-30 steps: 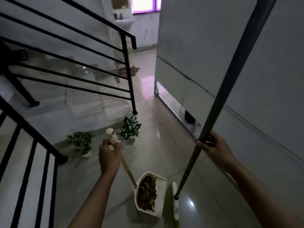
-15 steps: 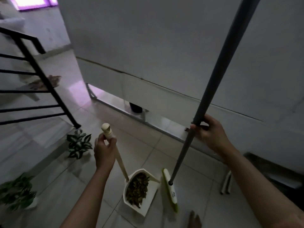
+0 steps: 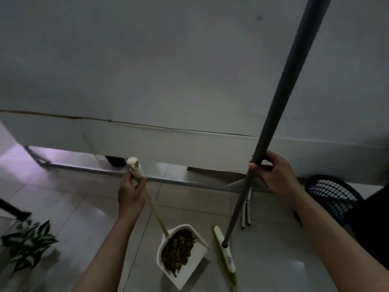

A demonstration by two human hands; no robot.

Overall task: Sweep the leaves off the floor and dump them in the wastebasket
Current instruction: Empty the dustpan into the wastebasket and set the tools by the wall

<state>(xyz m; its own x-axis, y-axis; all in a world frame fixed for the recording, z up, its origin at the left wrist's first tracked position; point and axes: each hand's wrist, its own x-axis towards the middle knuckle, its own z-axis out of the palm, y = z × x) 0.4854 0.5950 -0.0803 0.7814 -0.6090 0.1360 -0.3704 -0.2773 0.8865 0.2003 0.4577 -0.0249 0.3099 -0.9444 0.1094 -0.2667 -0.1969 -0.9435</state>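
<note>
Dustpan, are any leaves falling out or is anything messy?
No spill shows: the leaves sit inside the dustpan. The one oddity is some metal rods lying loose on the floor by the wall.

Brown dry leaves [image 3: 177, 249] fill the white dustpan [image 3: 182, 268], tilted beside the green-headed broom [image 3: 224, 252]; a black mesh wastebasket [image 3: 332, 196] stands far right.

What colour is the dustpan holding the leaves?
White dustpan, with a pale wooden handle; head view.

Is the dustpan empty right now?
No, the white dustpan held by the left hand carries a heap of dry brown leaves.
</note>
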